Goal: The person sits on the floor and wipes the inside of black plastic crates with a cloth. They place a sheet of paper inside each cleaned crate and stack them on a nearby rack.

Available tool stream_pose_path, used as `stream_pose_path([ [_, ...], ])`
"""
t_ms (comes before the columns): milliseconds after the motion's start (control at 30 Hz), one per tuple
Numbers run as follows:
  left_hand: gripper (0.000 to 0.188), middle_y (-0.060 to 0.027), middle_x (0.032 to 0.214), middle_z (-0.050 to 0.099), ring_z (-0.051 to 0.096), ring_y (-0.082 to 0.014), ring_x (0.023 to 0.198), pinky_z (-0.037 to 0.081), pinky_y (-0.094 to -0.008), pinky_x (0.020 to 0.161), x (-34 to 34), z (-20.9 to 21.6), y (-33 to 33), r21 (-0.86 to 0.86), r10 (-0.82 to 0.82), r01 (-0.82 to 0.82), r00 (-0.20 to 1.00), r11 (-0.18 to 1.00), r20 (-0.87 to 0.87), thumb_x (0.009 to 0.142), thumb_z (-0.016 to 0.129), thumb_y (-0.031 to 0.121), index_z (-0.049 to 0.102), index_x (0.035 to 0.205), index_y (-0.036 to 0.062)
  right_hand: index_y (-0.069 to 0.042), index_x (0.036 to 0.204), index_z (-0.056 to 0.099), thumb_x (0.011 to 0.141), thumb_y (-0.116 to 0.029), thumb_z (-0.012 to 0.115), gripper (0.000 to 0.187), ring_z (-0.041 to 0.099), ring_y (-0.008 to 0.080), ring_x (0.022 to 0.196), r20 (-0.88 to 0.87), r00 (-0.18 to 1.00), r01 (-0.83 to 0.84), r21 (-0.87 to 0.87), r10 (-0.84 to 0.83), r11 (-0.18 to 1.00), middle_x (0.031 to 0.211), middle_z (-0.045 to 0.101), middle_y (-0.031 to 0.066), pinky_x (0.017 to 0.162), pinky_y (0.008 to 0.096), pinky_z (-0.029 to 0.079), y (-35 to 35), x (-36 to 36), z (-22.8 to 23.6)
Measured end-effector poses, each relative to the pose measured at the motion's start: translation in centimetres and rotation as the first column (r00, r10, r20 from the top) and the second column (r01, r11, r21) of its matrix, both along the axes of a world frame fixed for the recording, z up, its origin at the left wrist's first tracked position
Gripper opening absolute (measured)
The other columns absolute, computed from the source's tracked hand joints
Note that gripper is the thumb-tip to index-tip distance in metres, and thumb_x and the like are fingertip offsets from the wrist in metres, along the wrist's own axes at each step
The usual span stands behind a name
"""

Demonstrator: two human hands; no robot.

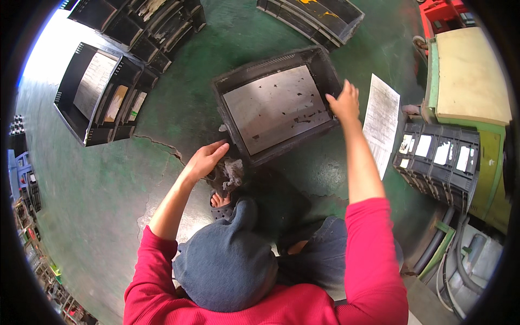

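Note:
A black plastic crate (260,161) sits tilted on the floor in front of me, its rim slightly blurred. A flat grey sheet (273,105) with dark flecks and torn dark patches covers its bottom. By the crate's near left corner, my left hand (208,158) is closed on a dirty grey rag (233,172) that hangs below the fingers. Part of that grip is hidden. At the right rim, my right hand (345,103) is open, thumb stretched toward the crate and fingers spread; whether it touches the rim I cannot tell.
Right of my hand lies a printed paper sheet (382,119). Stacked black crates with labels (436,157) stand beside a green-and-cream cabinet (471,76). More black crates (97,97) are at the left, and another (319,19) lies far ahead. The green floor (103,195) is cracked.

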State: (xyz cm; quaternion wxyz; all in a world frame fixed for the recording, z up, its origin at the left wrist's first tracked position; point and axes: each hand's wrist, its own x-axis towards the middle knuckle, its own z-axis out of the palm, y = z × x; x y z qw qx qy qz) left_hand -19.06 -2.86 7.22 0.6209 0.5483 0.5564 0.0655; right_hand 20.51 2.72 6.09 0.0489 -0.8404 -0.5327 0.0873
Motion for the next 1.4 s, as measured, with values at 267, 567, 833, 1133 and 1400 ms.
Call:
stream_pose_path([
  [267, 0.046, -0.0073, 0.129, 0.050, 0.045, -0.0134, 0.116, 0.032, -0.0279, 0.099, -1.1, 2.9, 0.7, 0.026, 0.269, -0.292, 0.909, 0.956, 0.318, 0.093, 0.050, 0.028, 0.044, 0.134, 0.0067, 0.004, 0.105, 0.058, 0.083, -0.035, 0.060, 0.045, 0.059, 0.0370, 0.097, -0.263, 0.961, -0.035, 0.177, 0.081, 0.984, 0.099, 0.062, 0.0245, 0.081, 0.0406, 0.044, 0.1, 8.7, 2.4],
  [567, 0.045, -0.0093, 0.127, 0.052, 0.043, -0.0156, 0.119, 0.028, -0.0288, 0.102, -3.8, 4.0, 0.1, -0.058, 0.399, -0.397, 0.892, 0.916, 0.212, 0.093, 0.050, 0.032, 0.050, 0.128, 0.0048, 0.000, 0.137, 0.032, 0.079, -0.018, 0.065, 0.069, 0.052, 0.0253, 0.112, -0.759, 0.647, 0.405, 0.271, -0.065, 0.873, 0.124, 0.052, 0.0195, 0.087, 0.0360, 0.044, 11.1, 14.6, 9.6],
  [833, 0.044, -0.0086, 0.121, 0.055, 0.049, -0.0149, 0.110, 0.035, -0.0270, 0.095, -7.7, 3.0, -4.1, -0.065, 0.443, -0.441, 0.896, 0.895, 0.030, 0.093, 0.049, 0.031, 0.050, 0.127, 0.0018, -0.003, 0.142, 0.021, 0.078, -0.018, 0.066, 0.080, 0.054, 0.0336, 0.106, -0.710, 0.636, 0.565, 0.162, -0.302, 0.809, 0.134, 0.041, 0.0195, 0.069, 0.0505, 0.050, 20.3, 16.6, 6.4],
  [1133, 0.043, -0.0068, 0.102, 0.060, 0.053, -0.0109, 0.089, 0.041, -0.0241, 0.082, -8.9, 1.7, -6.5, -0.164, 0.508, -0.515, 0.857, 0.842, -0.082, 0.093, 0.048, 0.031, 0.051, 0.127, 0.0033, -0.001, 0.136, 0.026, 0.076, -0.029, 0.070, 0.080, 0.061, 0.0306, 0.084, -0.806, 0.566, 0.520, 0.187, -0.172, 0.834, 0.118, 0.052, 0.0208, 0.054, 0.0432, 0.051, 24.5, 17.3, 4.2],
  [1400, 0.043, -0.0071, 0.106, 0.059, 0.052, -0.0106, 0.091, 0.041, -0.0235, 0.083, -7.5, 1.6, -5.6, -0.233, 0.509, -0.505, 0.860, 0.831, -0.048, 0.093, 0.049, 0.029, 0.050, 0.126, 0.0020, 0.003, 0.097, 0.059, 0.079, -0.027, 0.067, 0.036, 0.063, 0.0274, 0.069, -0.793, 0.563, 0.629, 0.227, -0.233, 0.743, 0.090, 0.063, 0.0163, 0.048, 0.0405, 0.054, 25.2, 12.1, 4.4],
])
